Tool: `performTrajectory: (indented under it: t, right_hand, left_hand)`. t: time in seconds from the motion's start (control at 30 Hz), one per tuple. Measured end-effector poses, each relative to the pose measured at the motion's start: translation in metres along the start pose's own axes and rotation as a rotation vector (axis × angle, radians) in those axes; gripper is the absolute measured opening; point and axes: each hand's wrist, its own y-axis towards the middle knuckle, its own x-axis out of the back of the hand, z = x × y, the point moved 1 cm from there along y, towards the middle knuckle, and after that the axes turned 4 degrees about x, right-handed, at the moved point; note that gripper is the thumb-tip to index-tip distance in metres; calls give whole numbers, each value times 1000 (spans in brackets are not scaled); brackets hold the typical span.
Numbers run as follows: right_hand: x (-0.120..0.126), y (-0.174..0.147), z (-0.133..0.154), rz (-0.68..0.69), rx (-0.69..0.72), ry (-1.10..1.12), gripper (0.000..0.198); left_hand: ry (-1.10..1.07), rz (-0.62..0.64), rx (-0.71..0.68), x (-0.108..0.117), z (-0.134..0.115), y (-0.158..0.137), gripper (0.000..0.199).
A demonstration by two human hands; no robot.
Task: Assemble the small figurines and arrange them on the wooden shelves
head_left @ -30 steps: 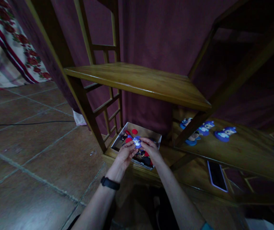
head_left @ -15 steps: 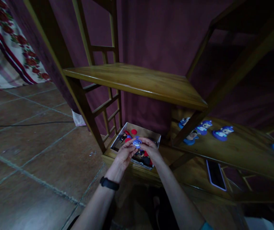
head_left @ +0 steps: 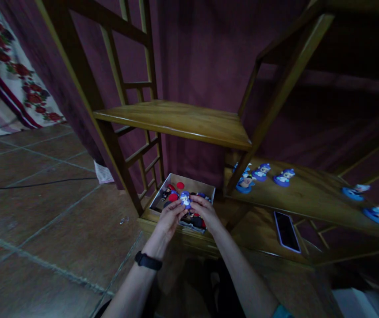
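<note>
My left hand [head_left: 168,217] and right hand [head_left: 206,212] pinch the figurine [head_left: 185,199] — slackening could drop it into the box [head_left: 194,184] at 6 o'clock.

Holds a figurine [head_left: 185,200] between left hand [head_left: 170,216] and right hand [head_left: 205,212] over the box [head_left: 197,184] on the ledge [head_left: 255,232] beneath the upper shelf [head_left: 176,120], with other figurines [head_left: 285,176] on the side shelf [head_left: 318,194] to the right and a phone [head_left: 287,232] lower down.

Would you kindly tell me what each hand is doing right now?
Left hand: closed, holding the purple-and-white figurine over the box.
Right hand: closed, holding the same figurine from its other side.
</note>
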Motion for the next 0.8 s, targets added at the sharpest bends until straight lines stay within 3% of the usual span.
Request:
performTrajectory:
  t: [0.3, 0.5, 0.63, 0.8]
  right_hand:
    - [-8, -27, -2, 94, 126, -10, 32]
    - [10, -73, 3, -31, 261, -274, 23]
    - [24, -108, 22, -153, 344, -497, 17]
    - [41, -149, 61, -170, 420, -556, 28]
  left_hand:
    - [119, 12, -74, 0, 9, -33, 35]
    - [246, 81, -56, -12, 29, -63, 41]
    - [256, 107, 13, -24, 43, -89, 40]
    - [312, 187, 16, -52, 54, -118, 39]
